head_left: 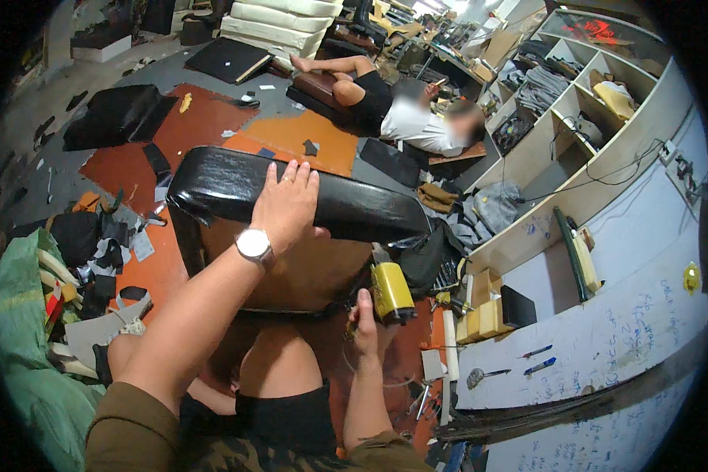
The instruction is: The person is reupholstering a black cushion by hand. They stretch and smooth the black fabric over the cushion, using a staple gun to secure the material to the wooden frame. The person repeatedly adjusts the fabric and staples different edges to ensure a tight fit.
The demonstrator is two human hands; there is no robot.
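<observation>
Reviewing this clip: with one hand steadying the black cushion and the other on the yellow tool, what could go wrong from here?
The left hand rests flat on the black padded cushion, near where the yellow tool in the right hand works; a slip might reach the fingers. The upturned frame, steadied by one hand, could tip.

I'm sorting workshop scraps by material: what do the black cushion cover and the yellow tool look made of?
The black padded cushion cover under the left hand looks like glossy leather or vinyl: it shines and wrinkles. The yellow tool in the right hand looks like smooth hard plastic, though metal is possible.
</observation>
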